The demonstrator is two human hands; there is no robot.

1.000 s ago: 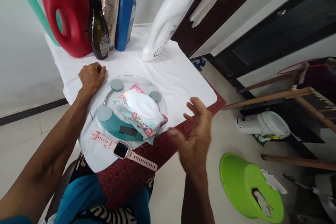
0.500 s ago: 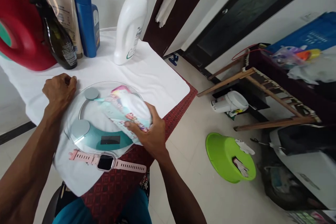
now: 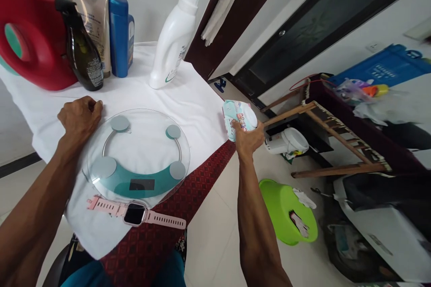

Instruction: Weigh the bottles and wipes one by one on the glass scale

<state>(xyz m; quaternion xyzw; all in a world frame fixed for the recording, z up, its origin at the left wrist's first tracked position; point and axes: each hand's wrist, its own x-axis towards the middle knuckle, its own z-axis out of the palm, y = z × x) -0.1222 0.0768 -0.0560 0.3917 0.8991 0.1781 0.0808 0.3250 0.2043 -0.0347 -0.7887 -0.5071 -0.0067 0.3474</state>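
A round glass scale (image 3: 138, 157) with a teal band lies on the white cloth (image 3: 188, 98), with nothing on top of it. My left hand (image 3: 79, 116) rests in a loose fist on the cloth at the scale's far left rim. My right hand (image 3: 247, 136) is closed around a pack of wet wipes (image 3: 239, 117) and holds it in the air just past the table's right edge. A pink smartwatch (image 3: 134, 213) lies flat in front of the scale.
At the back of the table stand a red jug (image 3: 30, 40), a dark pump bottle (image 3: 82, 54), a beige pouch (image 3: 92, 13), a blue bottle (image 3: 119, 31) and a white bottle (image 3: 173, 42). On the floor to the right are a green basin (image 3: 286, 208) and a wooden frame (image 3: 323, 143).
My right hand reached the wipes pack on the scale, gripped it and carried it off to the right of the table. The scale is now bare. My left hand stayed put.
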